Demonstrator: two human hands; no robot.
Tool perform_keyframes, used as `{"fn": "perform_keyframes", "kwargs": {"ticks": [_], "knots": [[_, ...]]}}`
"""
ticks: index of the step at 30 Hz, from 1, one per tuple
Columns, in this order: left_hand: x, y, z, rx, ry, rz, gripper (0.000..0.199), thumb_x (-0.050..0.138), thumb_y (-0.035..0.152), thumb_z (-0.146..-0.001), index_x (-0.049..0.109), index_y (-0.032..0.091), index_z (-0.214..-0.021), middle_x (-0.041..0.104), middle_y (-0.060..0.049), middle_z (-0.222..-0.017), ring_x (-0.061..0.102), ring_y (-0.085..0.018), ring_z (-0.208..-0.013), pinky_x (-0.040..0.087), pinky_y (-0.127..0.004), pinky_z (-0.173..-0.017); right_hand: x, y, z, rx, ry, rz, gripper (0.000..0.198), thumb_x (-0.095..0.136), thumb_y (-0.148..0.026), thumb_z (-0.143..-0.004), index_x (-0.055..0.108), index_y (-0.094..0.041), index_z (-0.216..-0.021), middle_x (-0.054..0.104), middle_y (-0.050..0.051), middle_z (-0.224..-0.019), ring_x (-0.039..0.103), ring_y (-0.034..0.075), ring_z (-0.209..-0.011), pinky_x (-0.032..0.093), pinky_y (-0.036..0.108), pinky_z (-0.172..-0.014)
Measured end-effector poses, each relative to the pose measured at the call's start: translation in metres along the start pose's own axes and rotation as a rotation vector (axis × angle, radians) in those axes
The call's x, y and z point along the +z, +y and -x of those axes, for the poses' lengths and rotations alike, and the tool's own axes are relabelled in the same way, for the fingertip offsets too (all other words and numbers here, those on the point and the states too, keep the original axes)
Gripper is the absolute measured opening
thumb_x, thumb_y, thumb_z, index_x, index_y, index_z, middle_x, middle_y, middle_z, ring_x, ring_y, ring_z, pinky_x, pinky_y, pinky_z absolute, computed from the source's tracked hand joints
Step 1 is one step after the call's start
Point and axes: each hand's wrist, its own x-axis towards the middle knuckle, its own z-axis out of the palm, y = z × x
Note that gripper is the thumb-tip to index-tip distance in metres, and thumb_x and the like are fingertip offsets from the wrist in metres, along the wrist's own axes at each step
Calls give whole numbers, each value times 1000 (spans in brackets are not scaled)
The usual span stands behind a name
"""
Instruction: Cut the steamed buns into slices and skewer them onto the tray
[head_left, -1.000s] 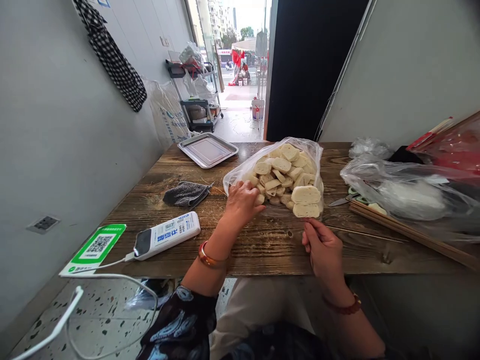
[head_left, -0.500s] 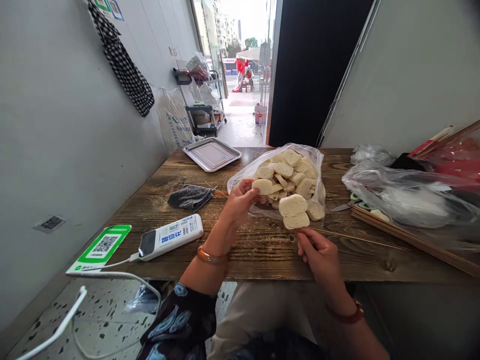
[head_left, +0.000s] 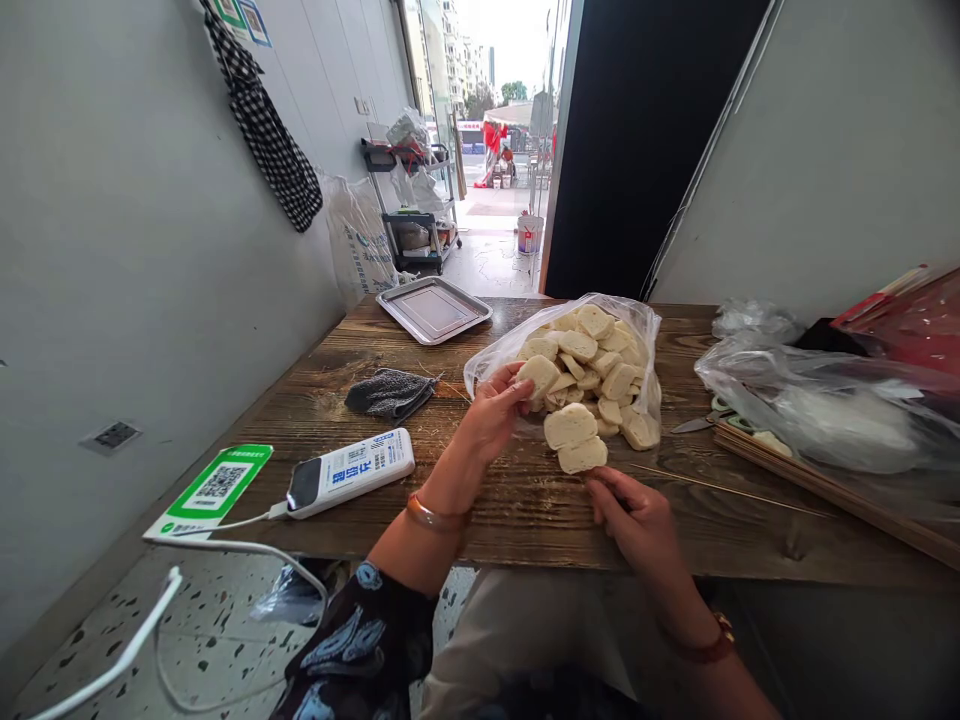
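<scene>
My left hand [head_left: 493, 415] pinches one pale, rounded bread slice [head_left: 540, 378] between thumb and fingers, at the near left side of the pile. My right hand [head_left: 634, 515] is closed with two bread slices [head_left: 576, 440] just beyond its fingertips, one above the other. They appear to be on a thin skewer, mostly hidden by the slices and fingers. Behind both hands, a clear plastic bag [head_left: 491, 360] lies opened around a heap of similar slices [head_left: 600, 350]. A loose thin skewer [head_left: 735, 491] rests on the table right of my right hand.
On the wooden table [head_left: 517, 520] are a metal tray [head_left: 435, 310], a dark cloth [head_left: 390, 394], a white power bank [head_left: 352, 472] with a cable, and a green QR card [head_left: 217, 490]. To the right lie scissors [head_left: 697, 423], a bundle of sticks [head_left: 825, 485] and plastic bags [head_left: 840, 405].
The two slices at my right hand have shifted slightly left and toward me. My left hand has turned its slice to show more of its flat face. The view has shifted slightly.
</scene>
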Motion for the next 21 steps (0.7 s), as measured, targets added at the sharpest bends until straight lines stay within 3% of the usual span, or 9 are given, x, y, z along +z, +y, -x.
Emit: {"fn": "perform_keyframes", "kwargs": {"ticks": [2,6,10,12,17,21], "knots": [[0,-3,0,-33,-16,9,39,91,22,-61,71,16,-94,68,1,-79,59,-7,-61,45,-17,-52,0,-1,0,-1,5,1,30,65,-43,-87,80,-17,-92,58,-4,-49,49,12,-43,41,23,-43],[2,-7,1,-36,-71,-49,44,91,28,-62,75,17,-101,74,-4,-91,66,-13,-75,54,-25,-68,-1,-1,0,-19,-2,11,30,65,-43,-88,80,-18,-92,58,-4,-49,48,11,-42,39,23,-42],[1,-8,0,4,-29,-249,42,82,30,-71,77,17,-111,71,-1,-81,56,-8,-61,44,-19,-56,0,0,0,-15,-15,17,30,64,-41,-89,81,-18,-95,57,-4,-50,48,11,-43,39,23,-43],[1,-6,0,-36,-60,-224,43,76,30,-76,75,16,-116,71,-2,-77,58,-10,-62,45,-20,-56,0,1,0,-18,-17,15,30,64,-40,-88,81,-17,-97,57,-4,-50,49,12,-43,39,24,-43],[5,1,5,-117,-156,-20,45,77,42,-78,73,12,-112,76,-10,-96,72,-20,-84,57,-31,-81,2,5,-1,-28,-22,23,28,66,-40,-87,81,-18,-98,62,-3,-54,54,13,-46,46,26,-50],[8,3,8,-109,-172,1,47,85,34,-74,69,13,-113,77,-13,-105,74,-24,-97,56,-34,-93,2,6,-1,-42,-16,41,27,66,-38,-87,81,-19,-97,62,-3,-55,56,14,-48,47,26,-52]]}}
